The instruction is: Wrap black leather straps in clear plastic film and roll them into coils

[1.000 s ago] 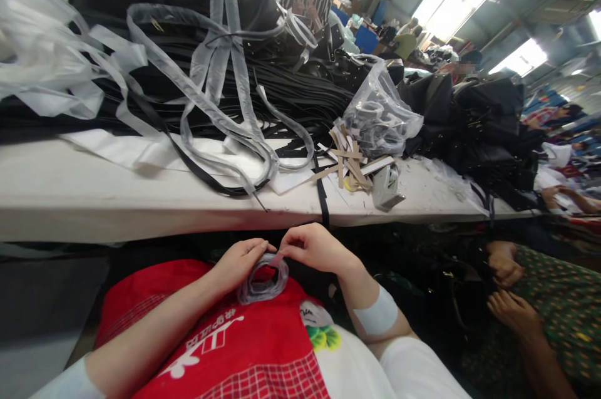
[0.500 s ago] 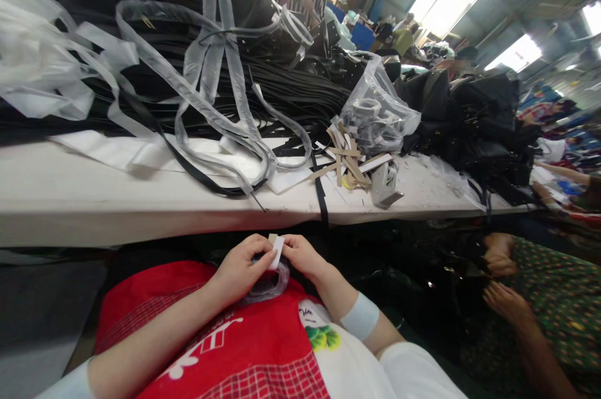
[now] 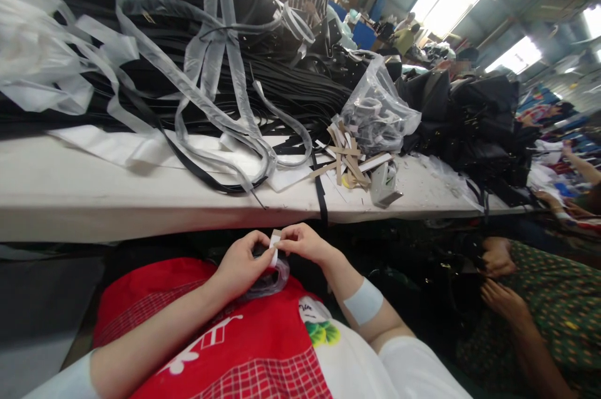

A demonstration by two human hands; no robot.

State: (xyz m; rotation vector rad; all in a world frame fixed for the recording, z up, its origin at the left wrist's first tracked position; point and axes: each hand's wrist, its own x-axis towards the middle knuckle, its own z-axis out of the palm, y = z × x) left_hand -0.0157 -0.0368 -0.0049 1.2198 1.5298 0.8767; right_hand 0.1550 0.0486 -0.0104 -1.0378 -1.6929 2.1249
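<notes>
Small white strip [image 3: 273,241], tan at one end, near coil [image 3: 282,275]

Left forearm [image 3: 61,380] — cut off, coil [image 3: 267,283] — part-hidden

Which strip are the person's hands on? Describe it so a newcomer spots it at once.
Find the long white table and look just below its front edge, where the left hand and right hand meet. Between their fingertips is a short strip, white with a tan end. Unlike the strips piled on the table, this one is in the hands.
</notes>
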